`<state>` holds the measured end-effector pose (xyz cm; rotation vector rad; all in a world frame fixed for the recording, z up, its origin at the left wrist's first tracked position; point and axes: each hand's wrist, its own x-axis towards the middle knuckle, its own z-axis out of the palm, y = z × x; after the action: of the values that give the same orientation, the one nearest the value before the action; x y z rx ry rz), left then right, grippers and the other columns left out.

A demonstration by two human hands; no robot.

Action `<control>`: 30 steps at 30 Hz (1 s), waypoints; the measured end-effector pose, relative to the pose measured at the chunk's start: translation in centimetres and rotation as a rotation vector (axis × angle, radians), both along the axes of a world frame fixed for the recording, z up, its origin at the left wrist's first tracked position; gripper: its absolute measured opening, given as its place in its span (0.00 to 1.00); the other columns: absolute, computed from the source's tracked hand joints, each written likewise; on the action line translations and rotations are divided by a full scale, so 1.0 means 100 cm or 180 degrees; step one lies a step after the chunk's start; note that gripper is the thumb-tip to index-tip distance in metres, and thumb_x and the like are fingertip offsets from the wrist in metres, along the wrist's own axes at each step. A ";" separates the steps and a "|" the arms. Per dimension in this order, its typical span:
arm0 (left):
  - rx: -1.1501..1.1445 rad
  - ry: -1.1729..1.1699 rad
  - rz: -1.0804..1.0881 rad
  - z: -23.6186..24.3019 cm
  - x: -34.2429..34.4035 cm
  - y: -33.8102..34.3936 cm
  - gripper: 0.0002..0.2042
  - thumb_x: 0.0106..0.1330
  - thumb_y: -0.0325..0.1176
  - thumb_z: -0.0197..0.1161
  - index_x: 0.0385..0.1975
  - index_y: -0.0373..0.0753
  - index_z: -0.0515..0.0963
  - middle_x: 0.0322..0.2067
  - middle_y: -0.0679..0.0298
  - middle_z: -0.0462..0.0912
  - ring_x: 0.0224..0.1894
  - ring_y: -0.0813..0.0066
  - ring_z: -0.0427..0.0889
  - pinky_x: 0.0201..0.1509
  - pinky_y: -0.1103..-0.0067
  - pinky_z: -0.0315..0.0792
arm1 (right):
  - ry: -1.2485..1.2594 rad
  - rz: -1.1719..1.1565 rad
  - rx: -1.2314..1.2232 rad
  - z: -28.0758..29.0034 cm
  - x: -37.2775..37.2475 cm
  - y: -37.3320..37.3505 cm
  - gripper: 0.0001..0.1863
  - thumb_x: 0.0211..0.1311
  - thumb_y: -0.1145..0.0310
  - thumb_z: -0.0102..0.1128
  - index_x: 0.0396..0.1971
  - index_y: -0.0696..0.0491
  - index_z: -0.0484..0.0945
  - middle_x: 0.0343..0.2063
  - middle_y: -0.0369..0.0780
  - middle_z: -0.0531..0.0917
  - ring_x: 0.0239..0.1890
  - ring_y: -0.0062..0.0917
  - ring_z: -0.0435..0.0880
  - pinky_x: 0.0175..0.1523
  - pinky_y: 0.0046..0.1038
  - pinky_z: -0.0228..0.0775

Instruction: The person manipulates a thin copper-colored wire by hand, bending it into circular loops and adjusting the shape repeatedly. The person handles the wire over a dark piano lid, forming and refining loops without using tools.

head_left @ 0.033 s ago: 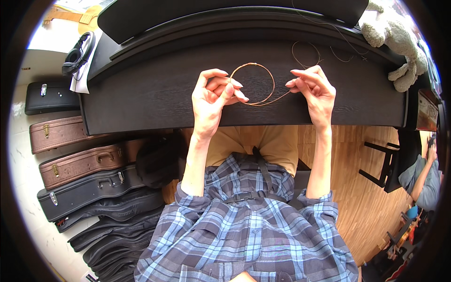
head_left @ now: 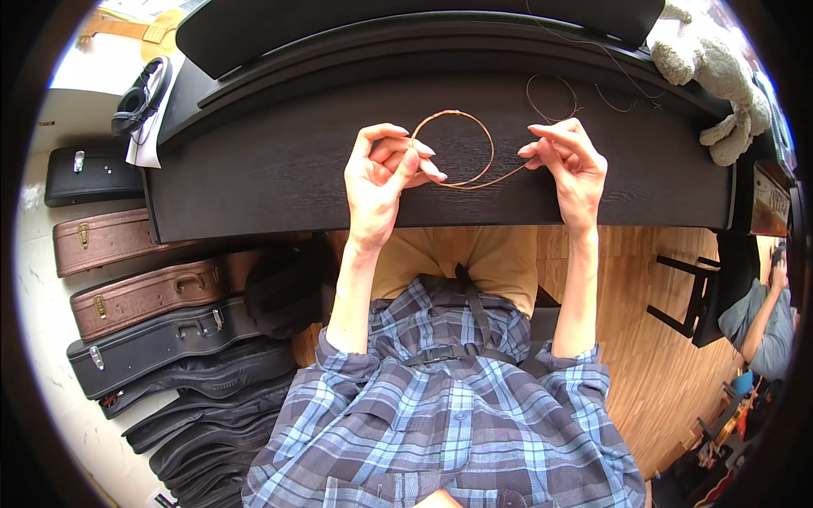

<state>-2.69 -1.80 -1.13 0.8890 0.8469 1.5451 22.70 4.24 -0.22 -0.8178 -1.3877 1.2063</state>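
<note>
Over the black desk-like top (head_left: 254, 182), my left hand (head_left: 383, 178) grips a thin bronze wire coil (head_left: 491, 144), which stands out as a loop from its fingers. A strand runs from the coil toward the right to my right hand (head_left: 569, 173), whose thumb and forefinger are pinched on it. Behind my right hand, a second thin wire loop (head_left: 550, 118) and loose strands lie on the black top.
Headphones (head_left: 135, 102) and paper sit at the top's left end, a grey plush toy (head_left: 724, 127) at the right. Instrument cases (head_left: 144, 300) line the left wall. A black stool (head_left: 686, 296) stands right, near another person (head_left: 758, 326). A wooden stringed instrument (head_left: 152, 32) is at upper left.
The bronze coil has shifted slightly up and left. My right hand has moved a little to the right with the strand; my left hand is almost unchanged.
</note>
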 end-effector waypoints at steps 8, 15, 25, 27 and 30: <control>0.0086 -0.0185 0.0287 -0.001 -0.001 0.006 0.13 0.75 0.27 0.61 0.55 0.36 0.68 0.43 0.57 0.83 0.41 0.72 0.87 0.54 0.66 0.87 | 0.0100 0.0349 -0.0128 0.001 0.003 0.002 0.09 0.64 0.79 0.69 0.44 0.60 0.84 0.30 0.39 0.85 0.32 0.24 0.90 0.33 0.18 0.78; 0.0033 0.0257 0.0082 0.001 0.001 0.004 0.14 0.72 0.26 0.63 0.52 0.35 0.67 0.40 0.54 0.86 0.42 0.63 0.90 0.52 0.67 0.87 | -0.0501 0.0590 -0.0474 0.017 -0.007 -0.001 0.26 0.57 0.80 0.75 0.56 0.58 0.77 0.24 0.37 0.86 0.29 0.21 0.90 0.37 0.21 0.83; 0.0093 0.0368 -0.0379 0.001 0.000 0.001 0.13 0.71 0.21 0.62 0.50 0.34 0.68 0.36 0.53 0.87 0.38 0.64 0.89 0.48 0.69 0.87 | -0.1395 0.0963 -0.0769 0.031 -0.013 0.001 0.20 0.64 0.73 0.70 0.56 0.55 0.82 0.22 0.30 0.79 0.27 0.12 0.84 0.32 0.14 0.74; 0.0118 0.0346 -0.0480 0.001 0.000 0.001 0.13 0.71 0.20 0.62 0.51 0.34 0.68 0.35 0.52 0.87 0.38 0.63 0.89 0.48 0.68 0.88 | -0.1465 0.1011 -0.0756 0.030 -0.012 0.002 0.18 0.66 0.72 0.69 0.55 0.54 0.82 0.22 0.30 0.79 0.26 0.11 0.83 0.31 0.14 0.72; 0.0138 0.0281 -0.0569 0.001 0.000 0.001 0.13 0.71 0.19 0.62 0.51 0.33 0.68 0.35 0.51 0.86 0.38 0.62 0.89 0.47 0.67 0.88 | -0.1324 0.1040 -0.0683 0.029 -0.011 0.003 0.17 0.68 0.70 0.68 0.55 0.54 0.81 0.23 0.31 0.82 0.25 0.11 0.84 0.30 0.15 0.69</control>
<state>-2.73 -1.66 -1.01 1.0422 0.7770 1.3815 21.59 4.50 2.66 -1.0641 -1.8017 1.5134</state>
